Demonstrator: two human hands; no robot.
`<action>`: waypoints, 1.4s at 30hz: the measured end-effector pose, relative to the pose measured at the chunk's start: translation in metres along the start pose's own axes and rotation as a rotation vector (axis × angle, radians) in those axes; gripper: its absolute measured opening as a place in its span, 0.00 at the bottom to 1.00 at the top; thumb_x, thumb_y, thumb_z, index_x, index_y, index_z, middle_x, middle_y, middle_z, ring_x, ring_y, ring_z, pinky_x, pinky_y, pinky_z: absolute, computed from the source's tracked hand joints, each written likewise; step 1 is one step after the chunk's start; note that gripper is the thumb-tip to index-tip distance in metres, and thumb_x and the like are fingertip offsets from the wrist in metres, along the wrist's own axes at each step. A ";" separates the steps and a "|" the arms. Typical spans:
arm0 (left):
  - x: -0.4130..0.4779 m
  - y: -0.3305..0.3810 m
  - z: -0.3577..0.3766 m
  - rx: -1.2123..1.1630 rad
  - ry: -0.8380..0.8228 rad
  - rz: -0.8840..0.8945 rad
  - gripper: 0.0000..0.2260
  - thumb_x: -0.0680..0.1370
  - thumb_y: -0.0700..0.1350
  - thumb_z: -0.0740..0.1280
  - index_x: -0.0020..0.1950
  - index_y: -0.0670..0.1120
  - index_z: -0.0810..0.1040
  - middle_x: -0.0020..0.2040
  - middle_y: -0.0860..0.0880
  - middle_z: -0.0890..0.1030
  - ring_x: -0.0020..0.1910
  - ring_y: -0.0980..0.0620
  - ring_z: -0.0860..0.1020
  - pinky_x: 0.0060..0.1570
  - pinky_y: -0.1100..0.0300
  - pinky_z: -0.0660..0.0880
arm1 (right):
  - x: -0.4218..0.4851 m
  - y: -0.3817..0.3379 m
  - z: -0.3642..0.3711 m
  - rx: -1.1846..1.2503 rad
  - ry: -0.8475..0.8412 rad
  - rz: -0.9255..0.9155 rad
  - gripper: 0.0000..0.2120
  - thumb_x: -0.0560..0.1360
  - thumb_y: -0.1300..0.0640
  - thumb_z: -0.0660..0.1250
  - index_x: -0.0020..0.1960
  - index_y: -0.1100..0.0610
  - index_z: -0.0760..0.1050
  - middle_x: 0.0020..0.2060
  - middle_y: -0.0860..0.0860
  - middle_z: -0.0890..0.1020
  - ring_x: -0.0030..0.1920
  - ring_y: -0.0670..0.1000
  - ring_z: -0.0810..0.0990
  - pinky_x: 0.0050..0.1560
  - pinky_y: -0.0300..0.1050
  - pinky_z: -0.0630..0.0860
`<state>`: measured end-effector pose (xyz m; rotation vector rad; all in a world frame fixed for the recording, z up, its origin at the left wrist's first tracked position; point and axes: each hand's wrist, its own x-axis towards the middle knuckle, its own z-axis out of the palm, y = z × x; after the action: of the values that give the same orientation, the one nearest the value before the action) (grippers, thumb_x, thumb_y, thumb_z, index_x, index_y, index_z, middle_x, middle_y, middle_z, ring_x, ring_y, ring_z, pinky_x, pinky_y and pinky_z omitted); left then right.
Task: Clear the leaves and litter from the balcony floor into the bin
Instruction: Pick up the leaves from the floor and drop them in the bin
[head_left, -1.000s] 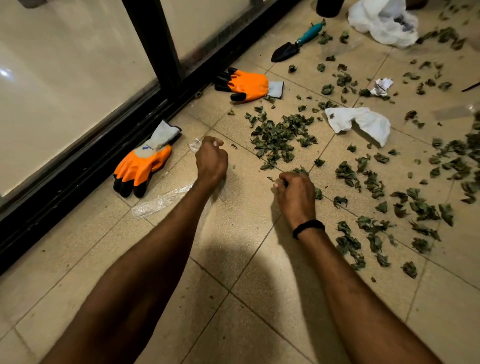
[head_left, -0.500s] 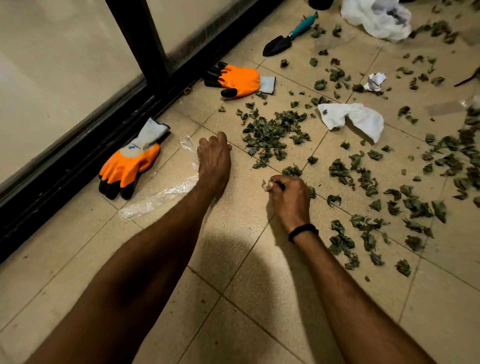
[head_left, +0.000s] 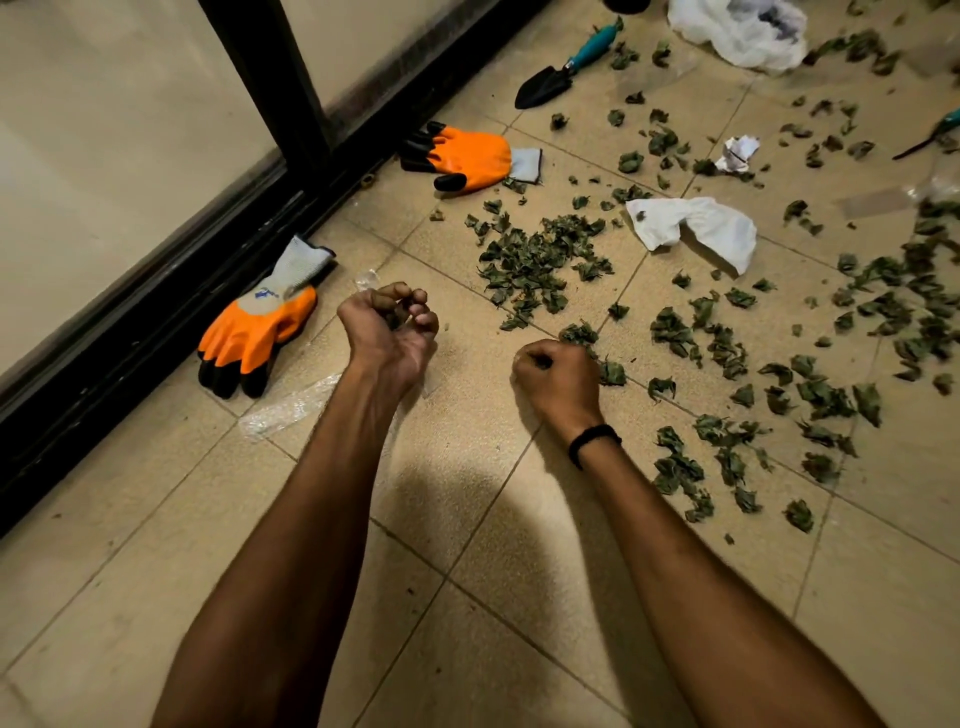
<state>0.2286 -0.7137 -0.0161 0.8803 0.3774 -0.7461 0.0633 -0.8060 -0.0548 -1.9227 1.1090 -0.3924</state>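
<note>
now, left hand palm-up, fingers curled round a few leaves; right hand balled tight, contents hidden; a loose clump lies just past its knuckles, the big pile further ahead; right hand is nearer.

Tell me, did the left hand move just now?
Yes. The left hand rolled palm-up, fingers curled, and shifted slightly toward the nearer orange glove.
</note>
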 end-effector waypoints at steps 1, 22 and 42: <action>-0.001 0.001 -0.003 0.026 0.019 0.001 0.09 0.64 0.38 0.54 0.38 0.41 0.72 0.34 0.43 0.75 0.28 0.51 0.67 0.28 0.62 0.64 | 0.000 0.000 -0.006 0.192 -0.021 0.136 0.05 0.75 0.62 0.69 0.44 0.54 0.83 0.41 0.50 0.85 0.42 0.50 0.83 0.46 0.45 0.81; 0.021 -0.051 -0.027 1.937 0.097 0.994 0.10 0.82 0.42 0.65 0.46 0.37 0.80 0.43 0.40 0.78 0.44 0.42 0.78 0.38 0.48 0.76 | -0.029 0.011 -0.007 -0.336 0.016 -0.073 0.04 0.77 0.63 0.69 0.49 0.60 0.83 0.46 0.53 0.78 0.43 0.47 0.72 0.39 0.23 0.63; -0.056 -0.094 -0.024 1.016 -0.054 0.211 0.15 0.83 0.48 0.59 0.48 0.40 0.81 0.37 0.48 0.80 0.35 0.50 0.76 0.35 0.57 0.70 | -0.039 0.008 -0.079 1.651 -0.224 0.654 0.04 0.74 0.61 0.63 0.41 0.59 0.73 0.37 0.53 0.74 0.34 0.49 0.73 0.28 0.39 0.69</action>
<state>0.1225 -0.7092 -0.0499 1.8123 -0.1875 -0.7526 -0.0123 -0.8167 -0.0101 -0.1274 0.7060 -0.4546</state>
